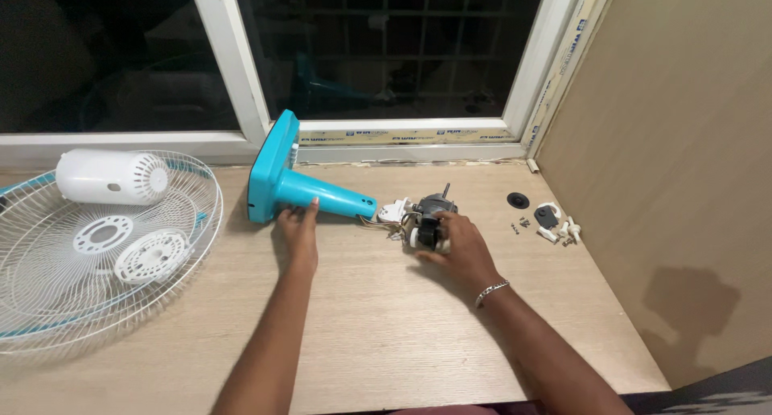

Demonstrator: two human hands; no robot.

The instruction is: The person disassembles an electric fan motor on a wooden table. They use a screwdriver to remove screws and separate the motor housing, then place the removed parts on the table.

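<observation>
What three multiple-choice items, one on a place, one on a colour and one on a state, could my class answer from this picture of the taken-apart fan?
1. Where does the white motor cover lie?
A. on the fan grille
B. on the window sill
C. beside the small screws

2. What colour is the fan stand?
A. red
B. turquoise
C. black

3. What is the right hand doing?
A. resting flat on the table
B. gripping the motor
C. lifting the grille

Answers:
1 A, the cover sits on the wire fan grille at the left.
2 B, the stand under the left hand is turquoise.
3 B, its fingers wrap the motor at the stand's narrow end.
</observation>
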